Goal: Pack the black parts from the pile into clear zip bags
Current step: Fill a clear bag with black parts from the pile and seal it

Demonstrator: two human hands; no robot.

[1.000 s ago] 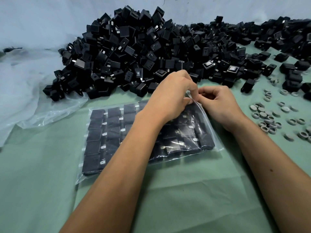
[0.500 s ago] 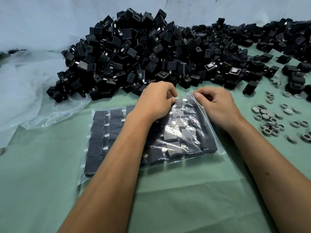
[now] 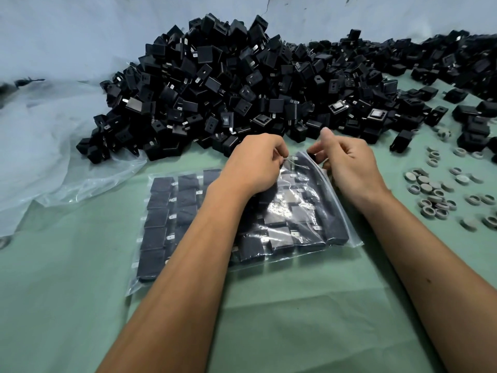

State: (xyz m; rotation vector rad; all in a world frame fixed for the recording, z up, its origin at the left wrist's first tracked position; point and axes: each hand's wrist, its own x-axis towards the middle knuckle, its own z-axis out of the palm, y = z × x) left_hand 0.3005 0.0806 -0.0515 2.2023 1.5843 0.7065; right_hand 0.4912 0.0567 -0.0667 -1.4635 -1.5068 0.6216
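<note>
Far left of the frame there's a big crumpled sheet of clear plastic (image 3: 53, 146) lying on the green cloth (image 3: 67, 305) that covers the table, bunched up against the pale wall in the upper left.

Moving right, the pile of black parts (image 3: 228, 87) takes up the whole upper middle, a heaped mound of little black blocks with metal tabs, and it trails off thinner toward the upper right corner.

Just below the pile, center frame, lies the clear zip bag (image 3: 188, 224), flat on the cloth. It's packed with black parts laid in neat rows, and its zip edge runs along its right side, slanting down toward the lower right.

The left hand (image 3: 255, 162) sits over the top right part of the bag, fingers curled, pinching the bag plastic near the top end of the zip. The forearm crosses over the middle of the bag, so some of the rows are hidden under it.

The right hand (image 3: 347, 162) is just to the right of it, also curled, thumb sticking up, fingertips pinching the bag's top corner at the zip strip. The two hands are close but not touching, a small gap between them.

Far right, a scatter of small grey rings (image 3: 435, 192) lies on the cloth, with a few stray black parts above them.
</note>
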